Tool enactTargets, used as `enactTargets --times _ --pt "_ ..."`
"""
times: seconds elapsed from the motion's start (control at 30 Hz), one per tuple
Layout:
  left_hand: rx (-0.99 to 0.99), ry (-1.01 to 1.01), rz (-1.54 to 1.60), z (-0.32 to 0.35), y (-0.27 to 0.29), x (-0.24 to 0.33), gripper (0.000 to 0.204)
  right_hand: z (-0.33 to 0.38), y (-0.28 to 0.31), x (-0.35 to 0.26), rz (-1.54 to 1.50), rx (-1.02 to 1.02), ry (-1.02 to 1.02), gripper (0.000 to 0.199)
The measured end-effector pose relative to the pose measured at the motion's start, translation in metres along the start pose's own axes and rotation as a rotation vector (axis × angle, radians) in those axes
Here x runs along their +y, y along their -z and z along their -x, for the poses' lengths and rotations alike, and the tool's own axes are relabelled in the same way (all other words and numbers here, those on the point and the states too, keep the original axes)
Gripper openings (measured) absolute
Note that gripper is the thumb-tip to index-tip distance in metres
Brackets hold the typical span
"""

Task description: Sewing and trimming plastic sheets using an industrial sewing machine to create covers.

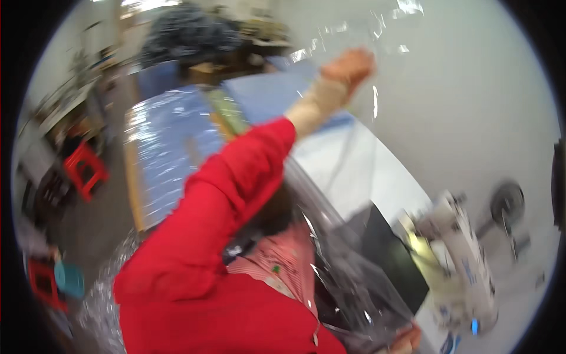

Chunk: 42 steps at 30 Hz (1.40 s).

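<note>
My left hand (349,65) is raised far up at the top of the view, closed in a fist on the upper end of a clear plastic sheet (339,259). The red sleeve of that arm runs up from the lower left. The shiny sheet hangs down in front of my red jacket and striped shirt to the lower edge. There, only part of my right hand (407,340) shows, against the sheet's bottom end. Its grip is hidden by the frame edge.
A white sewing machine (463,268) stands at the right on a pale table (377,177) with a black panel (386,251). A blue, plastic-covered surface (168,141) lies at the left. Red stools (85,169) stand on the floor, and a dark heap (188,29) lies far back.
</note>
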State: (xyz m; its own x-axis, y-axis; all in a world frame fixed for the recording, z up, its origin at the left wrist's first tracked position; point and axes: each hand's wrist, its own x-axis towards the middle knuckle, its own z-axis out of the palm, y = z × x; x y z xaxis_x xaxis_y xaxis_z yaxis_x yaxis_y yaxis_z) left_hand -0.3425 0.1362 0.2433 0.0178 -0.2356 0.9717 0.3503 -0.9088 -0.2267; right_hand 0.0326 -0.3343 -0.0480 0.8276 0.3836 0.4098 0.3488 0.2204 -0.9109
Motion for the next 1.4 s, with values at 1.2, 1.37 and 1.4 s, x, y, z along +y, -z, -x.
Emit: enactTargets --times 1.2,1.37,1.4 --pt "-1.397 0.452 0.164 0.228 -0.129 0.136 0.073 0.142 -0.132 0.106 0.873 -0.884 -0.318 0.052" --pt "-1.649 0.430 0.103 0.187 -0.127 0.124 0.057 0.005 -0.155 -0.102 0.019 -1.105 -0.743 0.027" --pt "-1.668 0.374 0.097 0.184 -0.145 0.130 0.050 -0.013 -0.156 -0.108 0.109 -0.928 -0.480 0.019"
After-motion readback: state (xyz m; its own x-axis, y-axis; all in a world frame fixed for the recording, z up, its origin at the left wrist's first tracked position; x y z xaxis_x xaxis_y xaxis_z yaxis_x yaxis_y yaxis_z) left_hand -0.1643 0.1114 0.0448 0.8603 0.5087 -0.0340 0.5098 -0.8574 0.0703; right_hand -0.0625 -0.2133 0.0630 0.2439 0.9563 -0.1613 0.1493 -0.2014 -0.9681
